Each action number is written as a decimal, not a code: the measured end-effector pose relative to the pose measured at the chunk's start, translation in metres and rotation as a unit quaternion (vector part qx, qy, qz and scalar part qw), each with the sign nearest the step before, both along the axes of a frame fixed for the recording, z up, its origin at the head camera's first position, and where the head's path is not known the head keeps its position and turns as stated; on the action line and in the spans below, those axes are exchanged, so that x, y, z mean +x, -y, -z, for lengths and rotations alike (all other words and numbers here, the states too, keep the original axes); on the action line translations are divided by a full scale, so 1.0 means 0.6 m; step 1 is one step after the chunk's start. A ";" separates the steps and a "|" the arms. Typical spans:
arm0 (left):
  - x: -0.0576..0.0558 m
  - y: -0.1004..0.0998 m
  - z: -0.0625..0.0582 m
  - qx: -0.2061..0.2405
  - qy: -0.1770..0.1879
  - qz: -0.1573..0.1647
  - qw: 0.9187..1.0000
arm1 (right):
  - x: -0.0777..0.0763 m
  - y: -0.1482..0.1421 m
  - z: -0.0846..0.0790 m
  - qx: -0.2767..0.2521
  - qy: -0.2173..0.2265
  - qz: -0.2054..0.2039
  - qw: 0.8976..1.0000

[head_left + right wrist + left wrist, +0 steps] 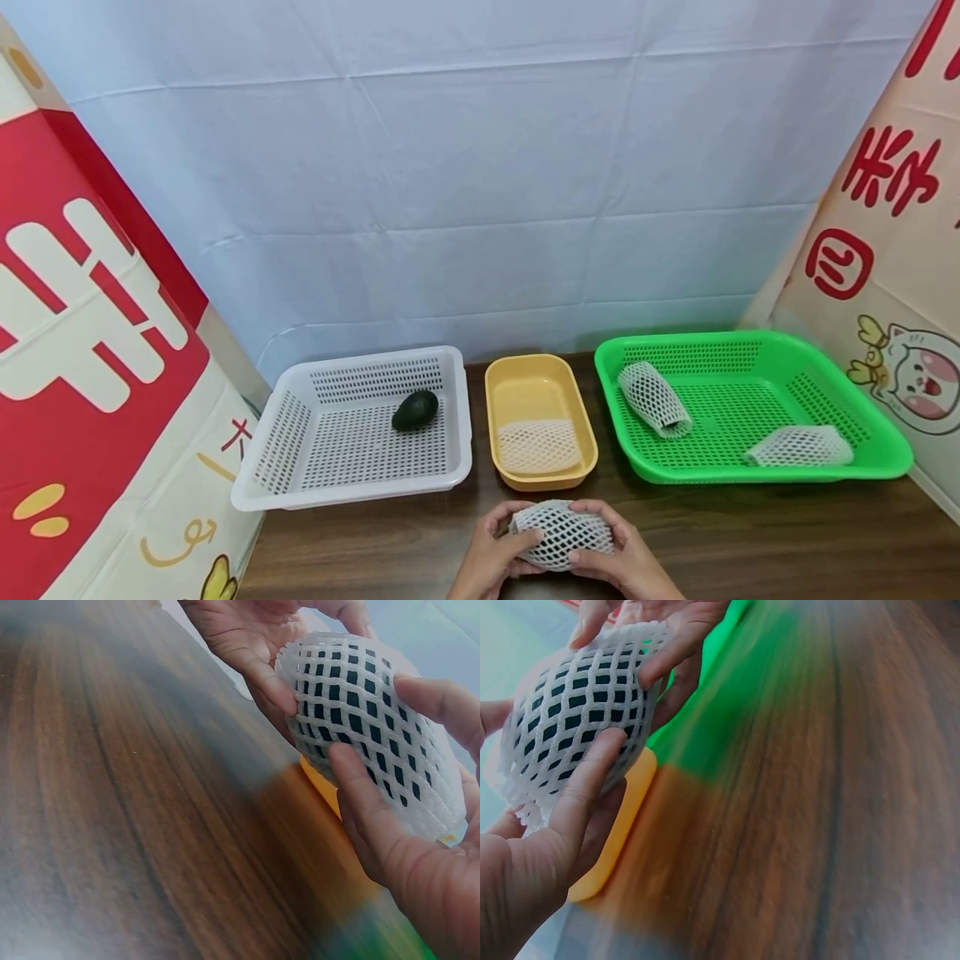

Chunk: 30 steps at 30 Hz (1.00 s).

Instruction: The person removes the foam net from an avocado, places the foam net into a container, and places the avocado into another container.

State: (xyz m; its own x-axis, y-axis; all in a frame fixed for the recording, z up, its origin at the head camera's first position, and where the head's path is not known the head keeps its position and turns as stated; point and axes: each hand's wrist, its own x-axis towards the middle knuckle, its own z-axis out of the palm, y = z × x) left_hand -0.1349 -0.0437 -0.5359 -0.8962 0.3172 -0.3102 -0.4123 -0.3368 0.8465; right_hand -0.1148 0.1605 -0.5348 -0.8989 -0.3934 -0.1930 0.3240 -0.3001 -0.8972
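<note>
Both hands hold a dark avocado (573,721) wrapped in a white foam net (564,533), over the table's front. My left hand (501,546) grips its left end, thumb across the mesh. My right hand (617,550) grips the right end, thumb on the near side. In the right wrist view the dark skin shows through the holes of the foam net (360,712). A bare dark-green avocado (416,411) lies in the white basket (352,492). Just beyond the hands, a foam net (538,446) lies flat in the yellow tray (528,375).
At the right stands a green basket (750,475) with two foam-netted pieces, one netted piece (654,398) at its left and another netted piece (801,447) near the front. The wooden table (360,550) runs under everything; a pale cloth (480,183) hangs behind.
</note>
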 end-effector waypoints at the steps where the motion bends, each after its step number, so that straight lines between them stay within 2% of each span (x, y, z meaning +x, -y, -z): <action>1: 0.001 0.002 0.002 0.000 0.001 0.000 1.000 | 0.001 0.001 0.002 -0.001 0.002 -0.001 1.000; 9: 0.009 0.015 0.015 -0.004 0.001 0.012 1.000 | 0.006 0.009 0.015 -0.001 0.019 -0.009 1.000; 16: 0.013 0.021 0.014 -0.026 0.004 0.012 1.000 | 0.008 0.014 0.020 -0.003 0.024 -0.010 1.000; 23: 0.014 0.026 0.020 -0.061 -0.005 0.001 0.998 | 0.005 0.018 0.032 0.054 -0.024 -0.004 0.998; 30: 0.014 0.029 0.028 -0.074 -0.019 -0.012 0.997 | 0.003 0.021 0.036 0.096 -0.045 -0.004 0.994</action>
